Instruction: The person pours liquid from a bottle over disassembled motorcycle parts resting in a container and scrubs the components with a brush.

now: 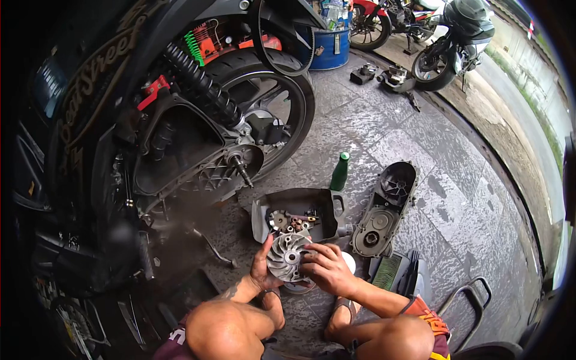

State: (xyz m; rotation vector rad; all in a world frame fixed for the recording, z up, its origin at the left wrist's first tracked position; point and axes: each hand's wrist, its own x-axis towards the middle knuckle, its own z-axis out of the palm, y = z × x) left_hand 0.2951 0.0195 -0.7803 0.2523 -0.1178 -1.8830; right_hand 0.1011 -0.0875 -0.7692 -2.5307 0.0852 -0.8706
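Observation:
A round metal fan wheel (287, 257) with curved blades and a central hole is held up between my two hands. My left hand (263, 266) grips its left edge, fingers wrapped behind it. My right hand (326, 268) has bent fingers against its right side, hiding part of the blades. Just beyond it lies a dark cut-open container (264, 207) holding several small metal parts (294, 222). A green bottle (339, 174) stands upright behind the container.
On the left is a motorcycle with its rear wheel (304, 99) and bare shaft (242, 171). A long metal cover (384, 210) lies to the right, near a ribbed filter (387, 273). A blue drum (330, 49) and parked motorcycles (432, 66) stand farther back.

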